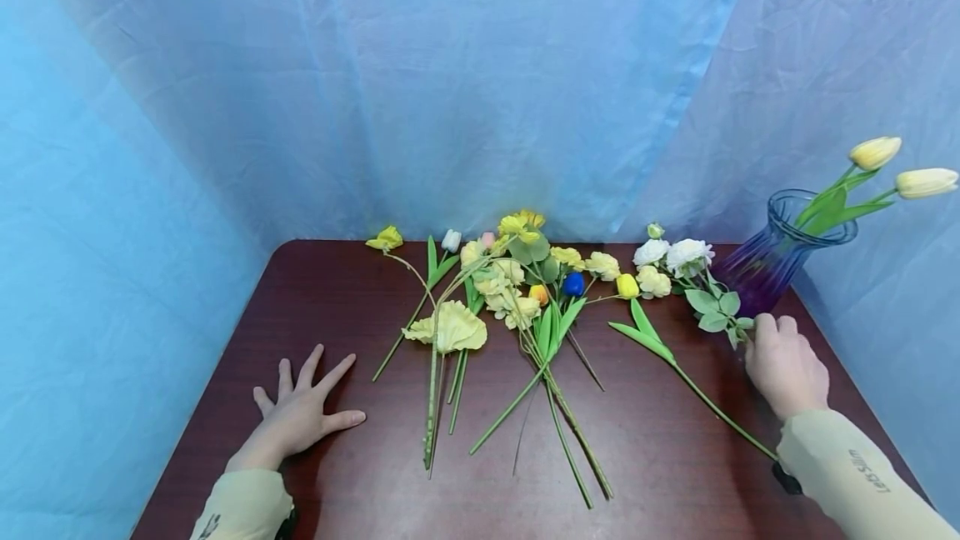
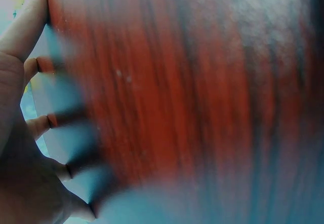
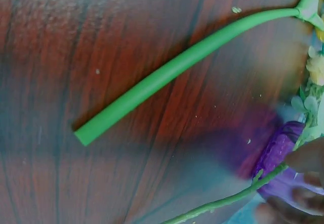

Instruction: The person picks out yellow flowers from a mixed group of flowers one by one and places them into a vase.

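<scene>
We see the left hand (image 1: 300, 415) flat and open on the table (image 1: 675, 457), the right hand (image 1: 783, 365) pinching the white rose stem (image 3: 228, 199) beside the purple vase (image 1: 772, 261) at the table's right edge; risk: snagging leaves tips the vase.

Dark reddish-brown wood-grain tabletop (image 1: 247, 332) with rounded corners. Wrinkled blue cloth backdrop (image 1: 420, 82) behind and along both sides. Soft, even light, no hard shadows.
</scene>
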Available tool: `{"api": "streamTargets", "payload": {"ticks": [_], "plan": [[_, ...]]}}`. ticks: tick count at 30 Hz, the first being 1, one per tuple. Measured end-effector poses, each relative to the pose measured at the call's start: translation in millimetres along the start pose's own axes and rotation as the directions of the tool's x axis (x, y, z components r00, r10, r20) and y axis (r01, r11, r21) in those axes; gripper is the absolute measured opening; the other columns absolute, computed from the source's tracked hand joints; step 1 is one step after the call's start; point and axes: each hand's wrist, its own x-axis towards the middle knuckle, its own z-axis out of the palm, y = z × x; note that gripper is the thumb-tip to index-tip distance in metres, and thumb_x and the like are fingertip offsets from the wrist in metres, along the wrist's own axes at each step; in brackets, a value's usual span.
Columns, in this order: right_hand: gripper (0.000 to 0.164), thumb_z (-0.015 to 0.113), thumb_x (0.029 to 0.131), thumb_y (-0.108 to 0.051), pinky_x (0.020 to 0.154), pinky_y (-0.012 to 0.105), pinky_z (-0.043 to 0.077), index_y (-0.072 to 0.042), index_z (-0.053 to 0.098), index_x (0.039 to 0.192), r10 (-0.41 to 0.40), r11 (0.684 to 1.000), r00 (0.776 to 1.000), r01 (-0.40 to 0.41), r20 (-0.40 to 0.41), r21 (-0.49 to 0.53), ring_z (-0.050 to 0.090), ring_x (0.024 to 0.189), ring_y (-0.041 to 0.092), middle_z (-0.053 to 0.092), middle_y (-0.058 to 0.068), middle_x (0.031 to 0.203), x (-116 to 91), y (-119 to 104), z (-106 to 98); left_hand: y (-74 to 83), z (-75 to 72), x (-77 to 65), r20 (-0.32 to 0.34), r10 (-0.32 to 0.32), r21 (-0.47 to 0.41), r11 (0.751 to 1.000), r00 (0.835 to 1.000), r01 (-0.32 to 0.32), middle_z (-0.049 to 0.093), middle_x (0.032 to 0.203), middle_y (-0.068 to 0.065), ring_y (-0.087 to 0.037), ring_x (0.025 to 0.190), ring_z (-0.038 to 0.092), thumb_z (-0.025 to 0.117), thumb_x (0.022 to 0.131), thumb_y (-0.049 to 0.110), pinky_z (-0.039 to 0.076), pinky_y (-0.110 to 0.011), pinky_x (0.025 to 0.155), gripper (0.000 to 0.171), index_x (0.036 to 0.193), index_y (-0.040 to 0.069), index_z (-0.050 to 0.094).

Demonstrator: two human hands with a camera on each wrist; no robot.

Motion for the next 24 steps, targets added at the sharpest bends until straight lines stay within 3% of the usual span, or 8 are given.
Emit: {"api": "streamTargets", "payload": {"ticks": [5,9,18,24], "plan": [[0.025,0.053,0.085,-0.002,0.038,0.056,0.037,0.004,0.045,0.107,-0.078,0.997,0.992,0.077,-0.104,-0.005,0.042,0.081,0.048,0.038,0.026,0.095,3,-12,1,-0.1,-0.5,0.7,0.000,-0.001,0.000,1.000,1.000,0.001,0.003,0.158,-0.022,-0.064,0.131,-0.005,0.059,0.075,0.076,-0.001,-0.088,0.086,0.094,0.152,0.034,0.025],[0.028,0.055,0.087,-0.005,0.043,0.060,0.040,0.004,0.047,0.112,-0.129,0.992,0.985,0.129,-0.110,-0.006,0.045,0.082,0.047,0.043,0.025,0.097,6,-24,1,-0.1,-0.5,0.4,-0.003,0.000,0.003,1.000,1.000,0.000,0.004,0.157,-0.023,-0.064,0.131,-0.004,0.059,0.075,0.076,-0.001,-0.088,0.086,0.094,0.152,0.034,0.025],[0.031,0.059,0.090,-0.011,0.058,0.062,0.047,0.002,0.051,0.117,-0.183,0.983,0.982,0.183,-0.040,0.004,0.054,0.085,0.043,0.055,0.025,0.103,11,-53,7,0.6,-0.5,0.5,0.003,-0.002,0.004,1.000,1.000,0.002,0.004,0.157,-0.023,-0.064,0.131,-0.004,0.059,0.075,0.075,0.000,-0.088,0.086,0.093,0.152,0.034,0.025],[0.032,0.063,0.091,-0.015,0.060,0.061,0.049,0.002,0.051,0.116,-0.198,0.980,0.980,0.197,0.026,0.009,0.058,0.081,0.041,0.058,0.024,0.101,10,-60,9,0.3,-0.1,0.5,0.004,-0.004,0.001,1.000,1.000,0.004,0.004,0.157,-0.023,-0.064,0.131,-0.004,0.059,0.075,0.076,0.000,-0.088,0.086,0.094,0.152,0.034,0.025]]}}
